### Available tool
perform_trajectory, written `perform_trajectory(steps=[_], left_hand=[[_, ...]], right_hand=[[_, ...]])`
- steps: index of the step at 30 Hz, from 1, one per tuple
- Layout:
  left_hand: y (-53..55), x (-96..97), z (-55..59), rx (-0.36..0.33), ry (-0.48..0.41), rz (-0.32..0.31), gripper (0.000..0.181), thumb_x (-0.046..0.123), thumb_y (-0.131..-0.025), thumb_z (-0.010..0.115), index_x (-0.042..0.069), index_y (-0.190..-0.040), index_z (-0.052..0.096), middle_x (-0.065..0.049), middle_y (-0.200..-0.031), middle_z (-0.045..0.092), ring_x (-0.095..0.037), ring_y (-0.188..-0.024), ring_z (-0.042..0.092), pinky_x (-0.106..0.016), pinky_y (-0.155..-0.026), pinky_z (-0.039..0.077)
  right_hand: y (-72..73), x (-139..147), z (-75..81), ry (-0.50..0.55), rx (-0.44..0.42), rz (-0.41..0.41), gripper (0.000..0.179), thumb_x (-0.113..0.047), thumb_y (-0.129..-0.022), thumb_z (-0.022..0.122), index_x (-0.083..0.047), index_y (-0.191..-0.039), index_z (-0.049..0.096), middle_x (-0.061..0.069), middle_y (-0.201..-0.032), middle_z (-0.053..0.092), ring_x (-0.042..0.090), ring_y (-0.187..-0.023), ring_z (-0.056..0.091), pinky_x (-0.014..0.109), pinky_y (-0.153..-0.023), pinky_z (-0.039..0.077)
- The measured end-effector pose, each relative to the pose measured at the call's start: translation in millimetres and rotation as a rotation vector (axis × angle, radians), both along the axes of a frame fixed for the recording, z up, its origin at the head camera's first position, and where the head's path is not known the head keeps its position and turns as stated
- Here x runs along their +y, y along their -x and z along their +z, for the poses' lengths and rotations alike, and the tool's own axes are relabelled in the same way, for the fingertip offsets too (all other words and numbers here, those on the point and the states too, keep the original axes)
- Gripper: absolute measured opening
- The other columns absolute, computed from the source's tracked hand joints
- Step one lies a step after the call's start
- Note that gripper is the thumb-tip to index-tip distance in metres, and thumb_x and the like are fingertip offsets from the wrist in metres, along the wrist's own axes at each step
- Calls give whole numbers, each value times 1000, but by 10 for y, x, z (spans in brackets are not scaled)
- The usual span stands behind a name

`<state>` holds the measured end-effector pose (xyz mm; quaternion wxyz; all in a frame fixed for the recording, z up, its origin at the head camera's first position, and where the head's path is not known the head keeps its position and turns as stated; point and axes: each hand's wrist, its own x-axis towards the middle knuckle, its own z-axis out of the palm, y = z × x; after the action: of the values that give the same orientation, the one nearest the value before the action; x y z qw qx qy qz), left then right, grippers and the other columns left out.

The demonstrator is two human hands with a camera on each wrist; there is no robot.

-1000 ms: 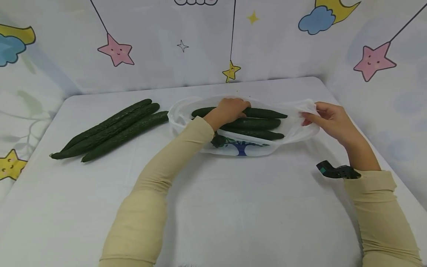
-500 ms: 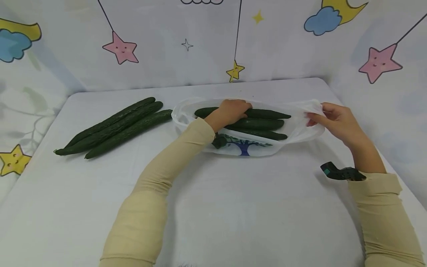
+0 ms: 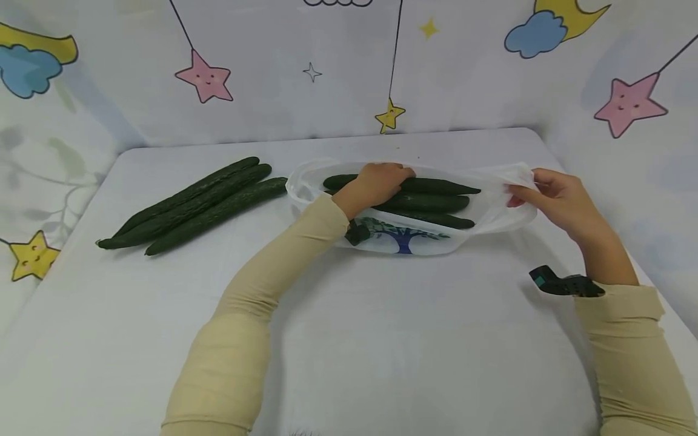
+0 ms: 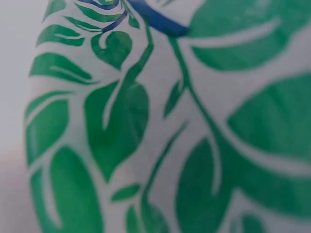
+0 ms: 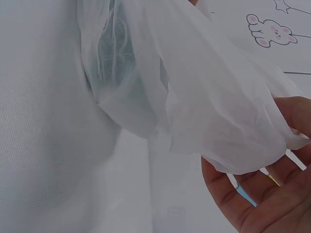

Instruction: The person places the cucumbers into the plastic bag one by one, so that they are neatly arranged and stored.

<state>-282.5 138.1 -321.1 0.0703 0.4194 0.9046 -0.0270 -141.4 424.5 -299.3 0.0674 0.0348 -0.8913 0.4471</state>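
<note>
A white plastic bag (image 3: 496,215) with a printed blue-and-green tree lies on its side, its opening spread. Three dark green cucumbers (image 3: 444,186) lie lengthwise at the opening. My left hand (image 3: 376,186) reaches over them and grips the rearmost cucumber, its fingertips partly hidden. At the bag's right end my right hand (image 3: 564,203) pinches the plastic between thumb and fingers. In the right wrist view, thin plastic (image 5: 209,97) is stretched from the fingers. Only the bag's leaf print (image 4: 116,126) fills the left wrist view.
Three more cucumbers (image 3: 202,206) lie side by side on the white tabletop (image 3: 414,339), left of the bag; one tip reaches the bag's edge. A patterned backdrop (image 3: 262,91) stands behind and beside the table. A dark wrist device (image 3: 567,284) sits on the right wrist.
The whole scene shifts slightly right as the head view turns. Both hands keep their places on the cucumber and the bag.
</note>
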Motion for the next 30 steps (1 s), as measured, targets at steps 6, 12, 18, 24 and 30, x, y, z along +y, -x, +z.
perform_trajectory(steps=[6, 12, 18, 24, 30], left_hand=[[-18, -83, 19, 6, -21, 7, 43, 21, -103, 52, 22, -145, 47, -3, -144, 51, -20, -125, 55, -35, -94, 51], [-41, -178, 35, 20, -50, -4, 41, 20, -102, 54, 20, -143, 50, -4, -142, 52, -21, -122, 57, -34, -93, 51], [-69, -276, 48, 31, -76, -3, 40, 21, -101, 57, 19, -141, 53, -3, -137, 55, -21, -121, 58, -35, -96, 49], [-110, -363, 73, 25, -73, 2, 41, 24, -100, 57, 19, -141, 53, -3, -136, 56, -21, -121, 57, -35, -95, 49], [-161, -455, 84, 32, -120, -3, 40, 28, -101, 56, 19, -139, 54, -2, -134, 58, -20, -116, 59, -33, -84, 52]], right_hand=[[20, 16, -18, 3, -4, 3, 23, -8, -97, 60, -13, -118, 67, -15, -81, 70, -1, -94, 56, 9, -77, 42], [18, 17, -36, 7, -21, 2, 21, -9, -97, 60, -12, -117, 67, -15, -82, 70, -1, -94, 58, 9, -78, 42], [12, -1, -41, 5, -30, 8, 21, -12, -98, 59, -7, -118, 65, -15, -83, 70, -2, -94, 57, 10, -79, 40], [11, -21, -49, 1, -48, -8, 22, -15, -98, 60, -6, -118, 65, -15, -82, 71, -3, -95, 55, 13, -78, 39], [23, -7, -68, -2, -40, -4, 22, -12, -97, 61, -7, -118, 65, -15, -82, 71, -4, -95, 55, 13, -77, 40]])
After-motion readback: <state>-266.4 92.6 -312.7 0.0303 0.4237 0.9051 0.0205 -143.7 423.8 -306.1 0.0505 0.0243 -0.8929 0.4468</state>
